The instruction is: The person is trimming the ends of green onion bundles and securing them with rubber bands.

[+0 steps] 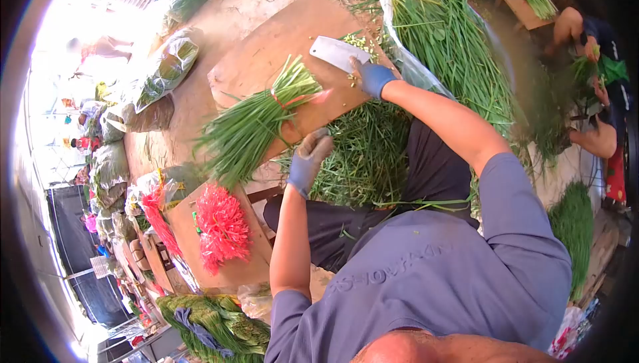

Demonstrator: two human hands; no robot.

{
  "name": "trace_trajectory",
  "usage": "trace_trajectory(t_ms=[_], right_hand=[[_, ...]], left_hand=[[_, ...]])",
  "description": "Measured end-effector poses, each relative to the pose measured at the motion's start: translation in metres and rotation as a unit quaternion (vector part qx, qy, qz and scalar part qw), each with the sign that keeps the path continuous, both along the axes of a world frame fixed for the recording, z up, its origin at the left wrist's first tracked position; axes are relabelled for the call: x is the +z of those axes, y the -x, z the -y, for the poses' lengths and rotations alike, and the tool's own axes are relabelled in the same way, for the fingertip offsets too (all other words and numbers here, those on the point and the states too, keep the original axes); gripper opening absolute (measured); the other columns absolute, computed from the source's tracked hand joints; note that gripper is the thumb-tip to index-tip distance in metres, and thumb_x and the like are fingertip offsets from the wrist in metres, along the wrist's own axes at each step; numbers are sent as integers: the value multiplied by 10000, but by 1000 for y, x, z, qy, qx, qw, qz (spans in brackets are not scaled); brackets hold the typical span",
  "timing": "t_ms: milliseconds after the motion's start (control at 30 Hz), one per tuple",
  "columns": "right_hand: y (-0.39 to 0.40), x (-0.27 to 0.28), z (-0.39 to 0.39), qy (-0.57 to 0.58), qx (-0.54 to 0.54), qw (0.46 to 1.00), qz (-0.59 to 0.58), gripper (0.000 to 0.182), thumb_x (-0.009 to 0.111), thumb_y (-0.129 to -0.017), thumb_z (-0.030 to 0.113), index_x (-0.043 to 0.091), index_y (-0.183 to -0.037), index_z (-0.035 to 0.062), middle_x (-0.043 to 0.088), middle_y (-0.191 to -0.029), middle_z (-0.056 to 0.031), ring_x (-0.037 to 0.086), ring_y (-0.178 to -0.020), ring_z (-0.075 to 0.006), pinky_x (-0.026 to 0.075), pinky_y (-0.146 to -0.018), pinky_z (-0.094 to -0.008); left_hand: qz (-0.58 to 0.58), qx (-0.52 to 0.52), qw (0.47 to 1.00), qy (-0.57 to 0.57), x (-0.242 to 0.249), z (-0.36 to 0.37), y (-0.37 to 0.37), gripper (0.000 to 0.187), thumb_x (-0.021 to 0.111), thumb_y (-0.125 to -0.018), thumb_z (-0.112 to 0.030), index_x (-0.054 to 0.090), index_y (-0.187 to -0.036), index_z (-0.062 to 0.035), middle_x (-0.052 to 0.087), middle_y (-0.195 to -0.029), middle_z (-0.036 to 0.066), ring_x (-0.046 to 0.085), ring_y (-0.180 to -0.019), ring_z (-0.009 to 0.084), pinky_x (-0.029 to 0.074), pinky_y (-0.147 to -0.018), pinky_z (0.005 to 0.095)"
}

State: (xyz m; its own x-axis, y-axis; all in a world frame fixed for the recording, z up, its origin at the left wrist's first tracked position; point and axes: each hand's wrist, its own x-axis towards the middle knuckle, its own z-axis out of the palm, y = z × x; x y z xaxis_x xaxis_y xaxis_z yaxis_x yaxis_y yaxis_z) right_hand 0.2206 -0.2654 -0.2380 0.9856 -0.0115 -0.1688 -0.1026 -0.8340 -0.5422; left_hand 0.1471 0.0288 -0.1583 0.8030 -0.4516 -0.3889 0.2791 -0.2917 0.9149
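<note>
My right hand (374,79), in a blue-grey glove, grips the handle end of a cleaver (335,52) whose wide blade lies low over the wooden board (293,30). A bundle of garlic chives (256,126), bound with a red tie near its pale cut ends, rests across the board, its green tips hanging over the near-left edge. My left hand (310,163), also gloved, is beside the bundle and apart from it. Its fingers are curled together, and what they may hold is hidden. Cut pale ends (359,44) lie scattered near the blade.
A large plastic bag of loose chives (446,43) stands beyond my right arm. Trimmings (363,150) heap before my lap. Red ties (221,226) lie on a board at left. Another person's hands (596,140) hold greens at far right. Filled plastic bags (170,70) line the left.
</note>
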Motion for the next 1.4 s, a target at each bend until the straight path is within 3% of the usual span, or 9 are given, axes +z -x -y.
trace_trajectory(t_ms=[100,133,233,300,433,533,733,1000,1400], right_hand=[[24,43,-7,-111,-86,990,32,665,586,-881,250,326,-1470,82,649,-1020,-288,642,-916,-431,510,-794,-482],[20,3,-10,-166,-108,968,156,589,573,-916,207,357,-1452,90,670,-922,-205,669,-756,-335,528,-669,-437],[67,94,-21,-570,-149,808,34,549,586,-935,165,379,-1437,86,598,-801,-65,601,-602,-162,498,-533,-321],[84,99,-31,-633,-152,755,80,547,599,-930,132,386,-1431,82,531,-782,-10,532,-571,-89,459,-497,-256],[105,82,-37,-689,-134,707,92,553,598,-931,117,378,-1436,71,519,-799,5,518,-559,-71,452,-490,-234],[122,85,-38,-675,-154,720,53,568,591,-933,112,368,-1455,94,520,-832,4,493,-556,-66,439,-495,-227],[130,68,-55,-679,-167,715,14,583,594,-925,121,375,-1465,108,571,-892,-22,482,-597,-53,446,-521,-224],[116,51,-106,-364,-147,915,89,526,617,-869,257,468,-1341,78,648,-950,-251,633,-861,-434,519,-736,-477],[108,29,-118,-297,-136,937,121,579,568,-893,263,377,-1409,82,646,-921,-256,637,-824,-433,518,-723,-493]], left_hand=[[96,-37,994,30,67,5,0,322,626,-943,-176,591,-1197,19,670,-1006,95,631,-896,161,513,-827,292],[149,-2,986,76,90,6,-6,306,621,-945,-167,600,-1184,22,666,-1024,100,631,-913,160,516,-831,296],[165,35,940,297,151,9,-48,309,610,-944,-146,603,-1204,20,645,-1118,115,642,-1004,189,519,-890,326],[367,95,913,149,155,19,-98,455,645,-922,-262,564,-1281,6,595,-1261,160,591,-1163,269,482,-986,383],[417,-223,794,-383,35,15,-176,1079,798,-696,-529,276,-1510,-50,400,-1487,213,392,-1376,346,268,-1154,456],[362,-262,754,-481,12,38,-169,1251,829,-636,-523,106,-1551,-70,370,-1495,221,379,-1373,373,255,-1152,468],[368,-223,784,-448,-7,39,-157,1196,812,-628,-507,183,-1526,-29,365,-1485,235,382,-1345,411,286,-1136,445],[431,-244,657,-568,-11,61,-152,1057,762,-670,-570,335,-1459,-11,334,-1508,202,380,-1360,352,375,-1058,495],[360,-253,699,-564,-13,69,-179,714,752,-695,-533,572,-1199,-61,646,-1131,153,636,-1031,338,495,-884,458]])
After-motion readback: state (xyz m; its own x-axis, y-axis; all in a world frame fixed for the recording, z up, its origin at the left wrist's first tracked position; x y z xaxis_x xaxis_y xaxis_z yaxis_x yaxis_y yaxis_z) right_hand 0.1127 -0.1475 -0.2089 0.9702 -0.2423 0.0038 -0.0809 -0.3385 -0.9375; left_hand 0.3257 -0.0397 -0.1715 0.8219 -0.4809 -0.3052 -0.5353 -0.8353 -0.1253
